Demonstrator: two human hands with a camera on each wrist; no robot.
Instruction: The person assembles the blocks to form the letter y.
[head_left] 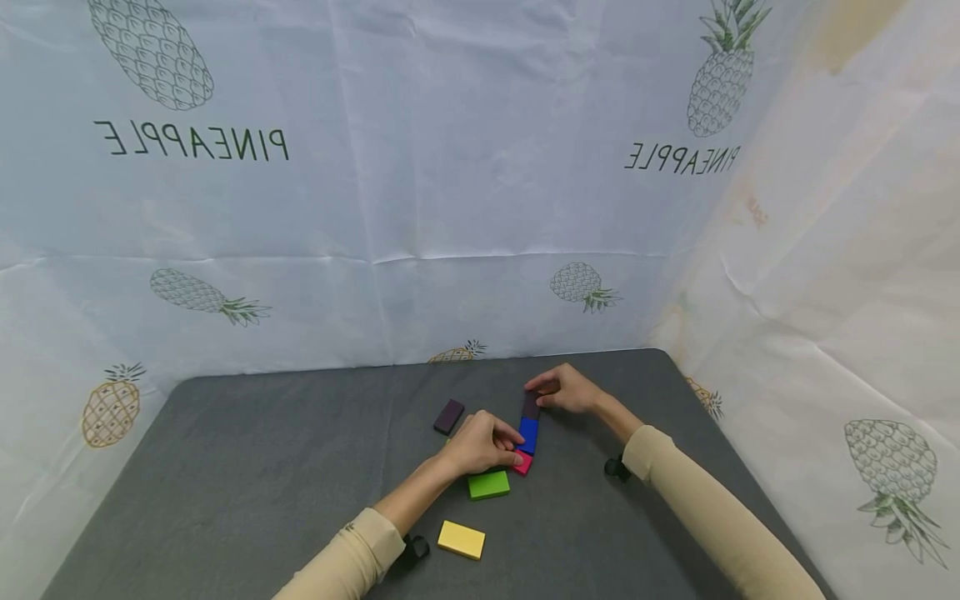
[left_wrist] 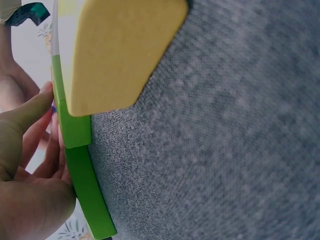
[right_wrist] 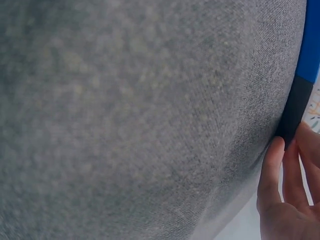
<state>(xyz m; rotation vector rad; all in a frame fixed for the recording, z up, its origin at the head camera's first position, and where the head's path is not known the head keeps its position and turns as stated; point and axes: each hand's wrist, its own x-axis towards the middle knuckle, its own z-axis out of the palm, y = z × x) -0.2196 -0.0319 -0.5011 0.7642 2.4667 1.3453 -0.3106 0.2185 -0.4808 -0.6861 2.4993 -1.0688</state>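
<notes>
A black block (head_left: 531, 406), a blue block (head_left: 528, 436) and a red block (head_left: 522, 463) lie end to end in a line on the grey table. My right hand (head_left: 570, 390) pinches the far black block between thumb and fingers; the right wrist view shows the fingertips at the end of that block (right_wrist: 295, 107). At the near end, my left hand (head_left: 477, 443) pinches the red block, its index fingertip beside the blue one. Nearest to the left hand is a green block (head_left: 489, 485). In the left wrist view, green blocks hide part of the left fingers.
A yellow block (head_left: 461, 540) lies nearer the front, beside the left wrist. Another dark block (head_left: 449, 417) lies beyond the left hand. A second green block (left_wrist: 89, 190) is mostly hidden by the left hand in the head view. White pineapple-print cloth (head_left: 465, 183) hangs around the table (head_left: 262, 483).
</notes>
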